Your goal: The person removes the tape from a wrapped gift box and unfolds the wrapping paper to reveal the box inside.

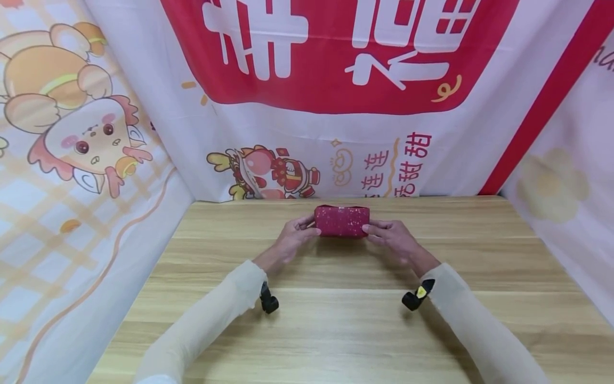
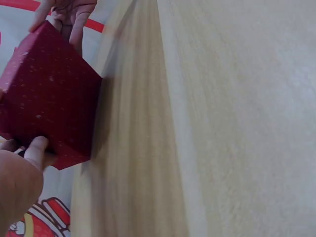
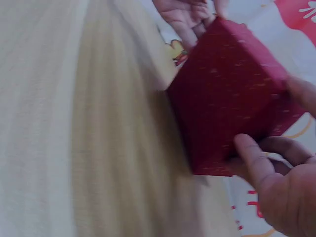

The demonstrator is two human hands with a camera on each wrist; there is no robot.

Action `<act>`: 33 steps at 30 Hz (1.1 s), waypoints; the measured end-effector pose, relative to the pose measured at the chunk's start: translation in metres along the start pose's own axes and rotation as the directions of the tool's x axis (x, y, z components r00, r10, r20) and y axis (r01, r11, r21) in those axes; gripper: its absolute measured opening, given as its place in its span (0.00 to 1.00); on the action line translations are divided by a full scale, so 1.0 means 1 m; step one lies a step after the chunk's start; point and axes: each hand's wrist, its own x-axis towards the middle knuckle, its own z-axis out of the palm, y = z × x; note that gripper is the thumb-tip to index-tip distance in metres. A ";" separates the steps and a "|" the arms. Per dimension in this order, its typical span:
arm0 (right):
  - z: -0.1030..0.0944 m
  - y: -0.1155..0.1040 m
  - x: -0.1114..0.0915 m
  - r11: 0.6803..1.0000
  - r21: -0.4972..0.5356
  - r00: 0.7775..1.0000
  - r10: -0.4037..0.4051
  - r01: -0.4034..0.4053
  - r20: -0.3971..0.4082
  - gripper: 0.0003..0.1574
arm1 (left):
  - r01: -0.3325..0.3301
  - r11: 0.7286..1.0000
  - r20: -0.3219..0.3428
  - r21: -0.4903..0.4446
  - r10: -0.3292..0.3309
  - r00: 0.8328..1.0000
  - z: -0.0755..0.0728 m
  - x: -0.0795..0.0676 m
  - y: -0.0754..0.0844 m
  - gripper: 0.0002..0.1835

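Observation:
A dark red box (image 1: 341, 222) with pale speckles is at the far side of the wooden table, tilted, with its lower edge close to the tabletop. My left hand (image 1: 293, 238) grips its left end, thumb on the near face. At the right end, my right hand (image 1: 394, 238) holds it the same way. In the left wrist view, the box (image 2: 52, 94) hides part of the left hand (image 2: 19, 185). The right wrist view shows the right hand (image 3: 286, 190) with fingers bent around the box's (image 3: 227, 98) lower corner.
The wooden table (image 1: 336, 320) ends at a white printed cloth (image 1: 288, 122) behind the box. Another patterned cloth (image 1: 144, 229) hangs along the left side, and a pale cloth (image 1: 566, 213) along the right. Black wrist mounts (image 1: 268, 301) sit by both cuffs.

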 end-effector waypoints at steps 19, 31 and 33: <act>-0.008 0.008 -0.007 0.983 -0.183 0.997 0.009 0.004 0.075 0.42 | 0.074 0.995 -0.105 -0.061 -0.080 0.991 0.007 0.000 -0.004 0.25; -0.005 0.015 -0.004 0.999 0.025 0.997 0.045 -0.047 0.068 0.38 | 0.099 0.995 -0.154 -0.015 -0.100 0.983 0.008 0.000 -0.012 0.12; -0.003 0.016 -0.004 0.998 0.025 0.998 0.052 -0.053 0.044 0.35 | 0.108 0.994 -0.163 -0.016 -0.109 0.981 0.008 0.000 -0.013 0.12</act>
